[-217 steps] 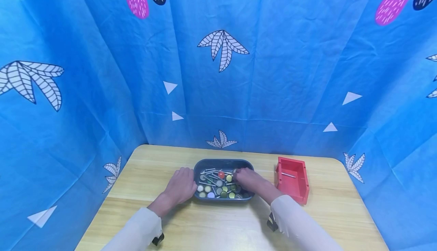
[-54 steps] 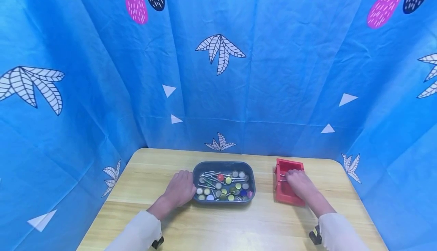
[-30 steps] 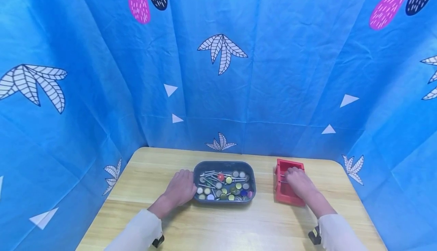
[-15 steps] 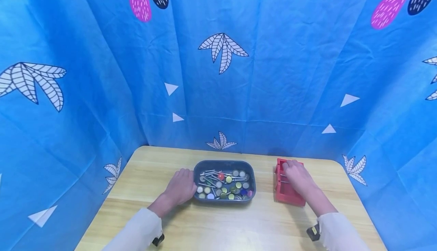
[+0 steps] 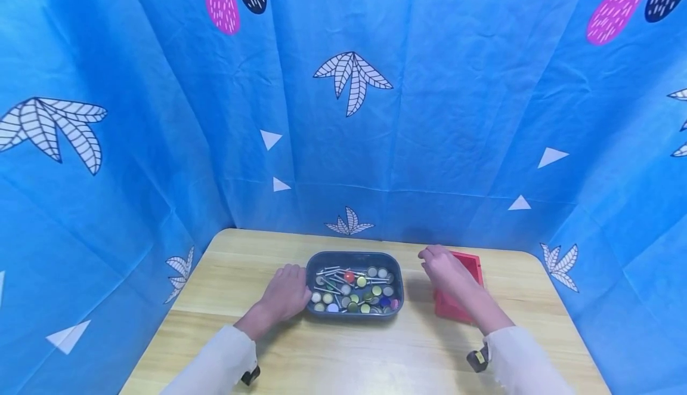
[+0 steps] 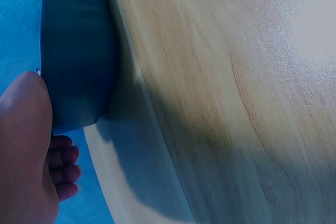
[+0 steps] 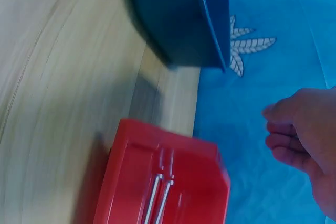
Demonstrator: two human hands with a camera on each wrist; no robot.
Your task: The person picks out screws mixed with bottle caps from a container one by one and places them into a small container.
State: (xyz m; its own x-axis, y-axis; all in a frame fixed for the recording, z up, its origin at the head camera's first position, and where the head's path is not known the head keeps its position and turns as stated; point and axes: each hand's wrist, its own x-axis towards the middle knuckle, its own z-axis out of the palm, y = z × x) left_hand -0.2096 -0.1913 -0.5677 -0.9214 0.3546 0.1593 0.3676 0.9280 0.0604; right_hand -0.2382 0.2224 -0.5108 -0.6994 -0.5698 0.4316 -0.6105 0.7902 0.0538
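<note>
My left hand (image 5: 284, 292) grips the left end of a dark grey tray (image 5: 354, 315), its thumb at the rim and its fingers curled by the outer wall. Silver screws and round caps lie mixed inside, among them a red cap (image 5: 349, 277). My right hand (image 5: 442, 271) is in the air over the left side of a red bin (image 5: 453, 307), toward the tray. Its fingers are loosely bent and nothing shows between them. In the right wrist view, two silver screws (image 7: 153, 199) lie side by side in the red bin.
Both containers stand on a light wooden table (image 5: 354, 353), the red bin to the right of the tray. A patterned blue curtain (image 5: 349, 156) hangs behind the table and along both sides.
My right hand was in the tray, then inside the red bin; now it has lifted out and moved left. The bin's screws have gone from one to two. My left hand stays at the tray.
</note>
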